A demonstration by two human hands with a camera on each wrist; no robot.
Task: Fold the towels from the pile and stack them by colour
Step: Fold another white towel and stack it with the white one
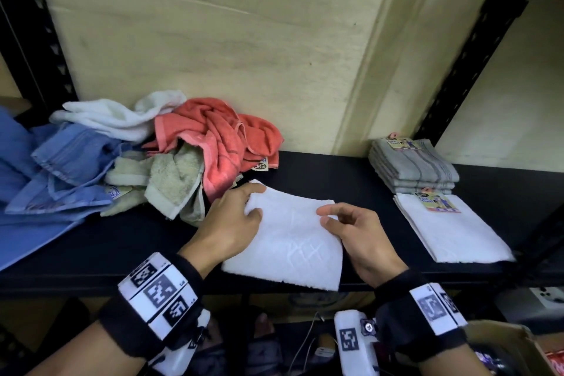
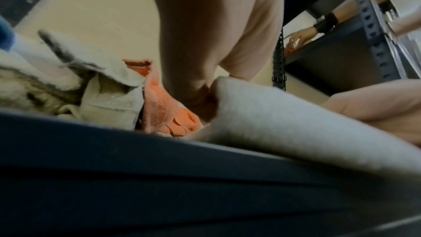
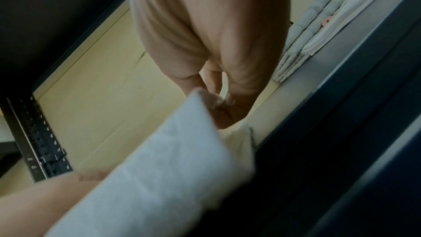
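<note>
lying under both hands on the dark shelf (image 1: 335, 174), the folded white towel (image 1: 290, 241) is pinched at its left edge by the left hand (image 1: 232, 223) and its right edge by the right hand (image 1: 357, 235); the towel pile (image 1: 171, 149) sits beyond the left hand.

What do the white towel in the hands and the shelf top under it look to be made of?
White towel: likely cotton terry, matte, with a fuzzy nap and soft creases. Shelf top: smooth, dark, hard board with a slight sheen, perhaps laminate or painted metal; the pictures cannot settle which.
</note>
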